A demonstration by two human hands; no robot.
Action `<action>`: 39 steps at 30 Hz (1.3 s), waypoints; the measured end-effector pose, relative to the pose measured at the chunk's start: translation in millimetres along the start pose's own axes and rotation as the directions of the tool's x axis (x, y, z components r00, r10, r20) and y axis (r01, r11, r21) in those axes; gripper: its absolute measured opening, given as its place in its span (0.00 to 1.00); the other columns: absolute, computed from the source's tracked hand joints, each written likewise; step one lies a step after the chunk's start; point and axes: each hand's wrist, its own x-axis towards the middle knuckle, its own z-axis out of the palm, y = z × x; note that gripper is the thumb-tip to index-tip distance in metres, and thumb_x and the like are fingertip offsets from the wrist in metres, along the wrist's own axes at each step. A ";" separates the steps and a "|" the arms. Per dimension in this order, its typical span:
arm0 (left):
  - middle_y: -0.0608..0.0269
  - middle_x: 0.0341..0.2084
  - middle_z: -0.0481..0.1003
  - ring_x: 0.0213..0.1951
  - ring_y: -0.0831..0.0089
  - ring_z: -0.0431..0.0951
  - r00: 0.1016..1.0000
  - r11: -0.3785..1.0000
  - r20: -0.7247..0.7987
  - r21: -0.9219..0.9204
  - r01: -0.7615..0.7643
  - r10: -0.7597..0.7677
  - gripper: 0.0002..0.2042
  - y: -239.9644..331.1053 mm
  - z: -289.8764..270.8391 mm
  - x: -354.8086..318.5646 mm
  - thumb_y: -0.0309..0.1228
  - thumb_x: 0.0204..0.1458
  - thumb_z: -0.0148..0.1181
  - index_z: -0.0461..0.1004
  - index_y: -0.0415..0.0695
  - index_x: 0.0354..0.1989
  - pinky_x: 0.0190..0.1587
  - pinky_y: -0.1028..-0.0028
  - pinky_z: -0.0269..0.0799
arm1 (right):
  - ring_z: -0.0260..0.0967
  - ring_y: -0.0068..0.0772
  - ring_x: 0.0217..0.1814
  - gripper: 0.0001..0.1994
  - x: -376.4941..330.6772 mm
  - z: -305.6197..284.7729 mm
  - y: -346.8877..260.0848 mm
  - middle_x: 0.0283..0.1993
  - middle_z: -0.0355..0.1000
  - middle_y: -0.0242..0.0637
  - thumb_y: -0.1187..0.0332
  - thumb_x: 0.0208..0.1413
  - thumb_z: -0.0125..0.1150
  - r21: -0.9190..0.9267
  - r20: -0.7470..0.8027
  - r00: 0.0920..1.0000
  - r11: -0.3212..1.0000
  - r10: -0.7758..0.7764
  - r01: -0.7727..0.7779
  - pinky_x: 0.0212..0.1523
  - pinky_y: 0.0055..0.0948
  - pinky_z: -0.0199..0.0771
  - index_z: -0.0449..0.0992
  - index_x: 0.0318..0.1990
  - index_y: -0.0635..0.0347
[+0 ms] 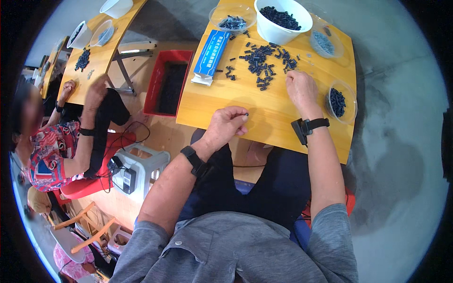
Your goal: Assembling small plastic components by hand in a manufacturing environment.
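Observation:
My left hand [226, 126] is closed at the table's near edge. Between its thumb and forefinger it pinches a small black cylindrical part [246, 114], of which only the end shows. Farther right, my right hand [303, 90] reaches over the wooden table [212, 104] with its fingers bent down and together; what they hold, if anything, is hidden. Just beyond its fingertips lies a loose pile of short black cylindrical parts [258, 60]. A clear round tub of black parts [338, 103] sits to the right of my right wrist.
A white bowl heaped with black parts [279, 19] stands at the back, between a clear tub [232, 21] and another holding small greyish pieces [323, 43]. The blue and white box [211, 54] lies at left. Beyond are a red crate [152, 89], a grey stool [141, 170] and a seated co-worker [59, 146].

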 end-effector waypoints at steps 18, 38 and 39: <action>0.65 0.28 0.74 0.28 0.78 0.76 0.993 0.985 0.000 -0.119 -0.121 0.122 0.05 2.9 9.2 -14.7 0.24 0.56 0.54 0.73 0.37 0.38 0.32 0.80 0.74 | 0.70 0.24 0.22 0.04 -39.9 -34.0 -30.5 0.23 0.73 0.36 0.75 0.52 0.55 0.745 0.287 0.953 0.604 0.093 -0.284 0.25 0.23 0.72 0.74 0.31 0.66; 0.67 0.22 0.76 0.23 0.84 0.75 0.974 0.973 0.028 -0.059 -0.224 0.226 0.07 38.1 24.8 -57.9 0.28 0.55 0.56 0.75 0.40 0.39 0.23 0.85 0.68 | 0.66 0.15 0.22 0.05 -96.0 -85.5 -77.9 0.23 0.69 0.29 0.77 0.55 0.50 0.830 0.369 0.878 0.534 -0.305 -0.163 0.24 0.17 0.68 0.73 0.33 0.68; 0.67 0.22 0.76 0.23 0.84 0.75 0.976 0.976 0.027 -0.037 -0.213 0.214 0.07 40.0 24.9 -60.4 0.28 0.55 0.56 0.75 0.39 0.38 0.23 0.85 0.68 | 0.66 0.15 0.22 0.05 -97.4 -86.9 -78.7 0.23 0.69 0.29 0.77 0.55 0.50 0.826 0.360 0.880 0.544 -0.311 -0.145 0.24 0.17 0.67 0.73 0.33 0.68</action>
